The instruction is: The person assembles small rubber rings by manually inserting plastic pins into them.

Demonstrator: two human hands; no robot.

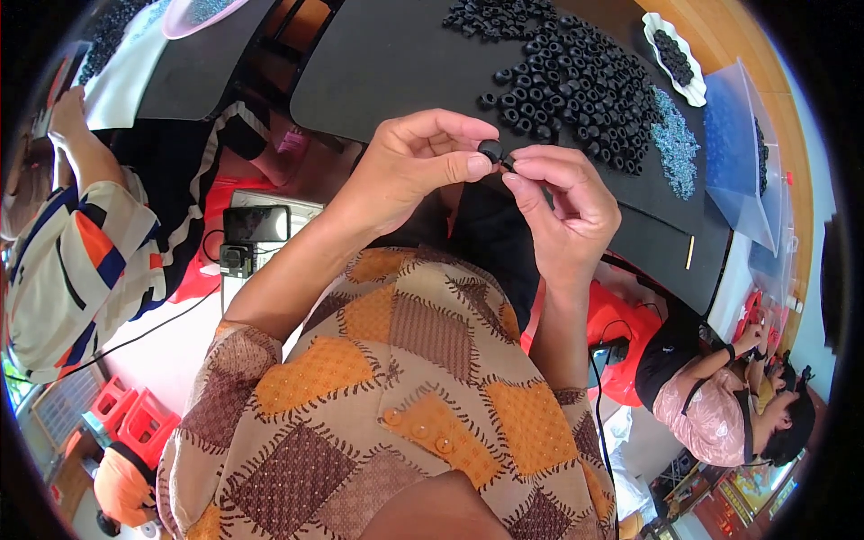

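Observation:
Just in front of my chest, near the table's close edge, both hands are raised and almost meet. My left hand (405, 171) pinches a glossy black rounded piece (490, 149) between thumb and forefinger. A small dark part (509, 163) sits between the thumb and fingertips of my right hand (569, 202), right beside the black piece; its kind is too small to make out. Beyond the hands, a large heap of black ring-like pieces with hollow centres (576, 85) spreads over the dark table (369, 72).
Small light-blue bits (677, 148) lie right of the heap. A white scalloped dish (655, 27) holds more black pieces, near a clear plastic bin (740, 162). A thin yellow-tipped stick (690, 252) lies at the table's right. People sit left (81, 261) and right (697, 396). A phone (256, 224) rests at left.

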